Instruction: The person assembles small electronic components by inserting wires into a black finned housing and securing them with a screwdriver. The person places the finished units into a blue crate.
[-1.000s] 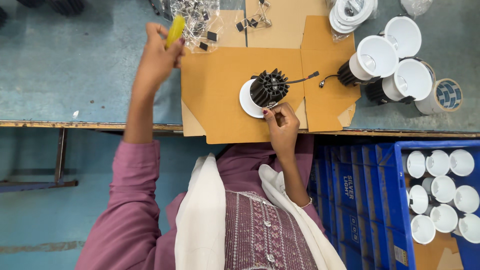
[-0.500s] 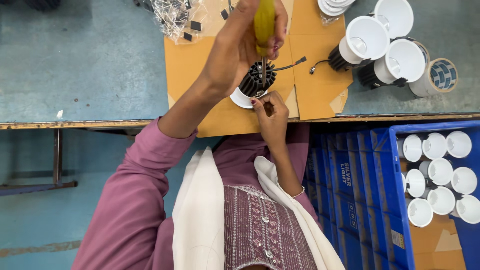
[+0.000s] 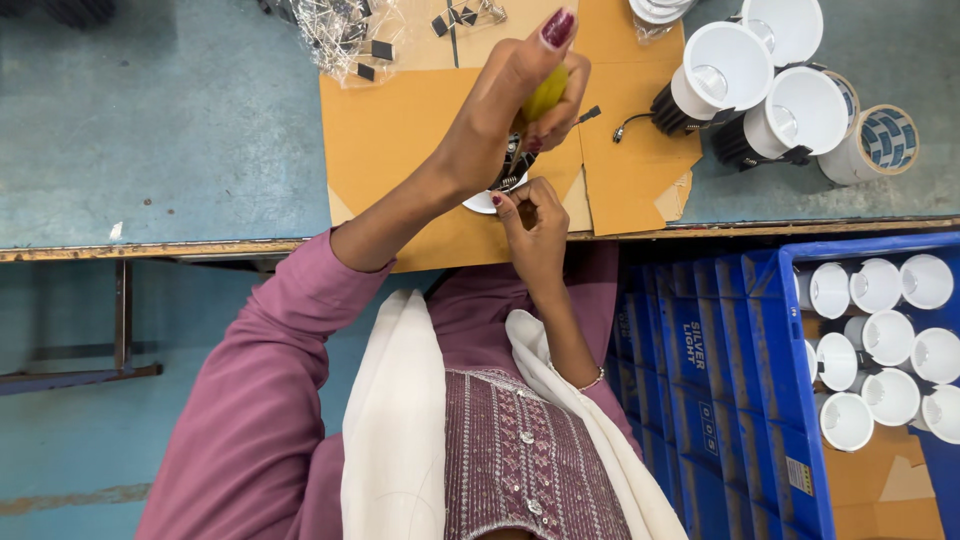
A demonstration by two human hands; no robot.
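At the bench's front edge, on a cardboard sheet [image 3: 400, 130], the left hand [image 3: 510, 95] grips a yellow-handled screwdriver [image 3: 545, 95] over a black finned lamp housing [image 3: 512, 168]; the right hand [image 3: 535, 220] pinches its rim. Probably rigid and light, best held by the fins.

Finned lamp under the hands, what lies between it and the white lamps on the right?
Head view: bare orange cardboard and a thin black wire lie between the finned lamp and the white lamps.
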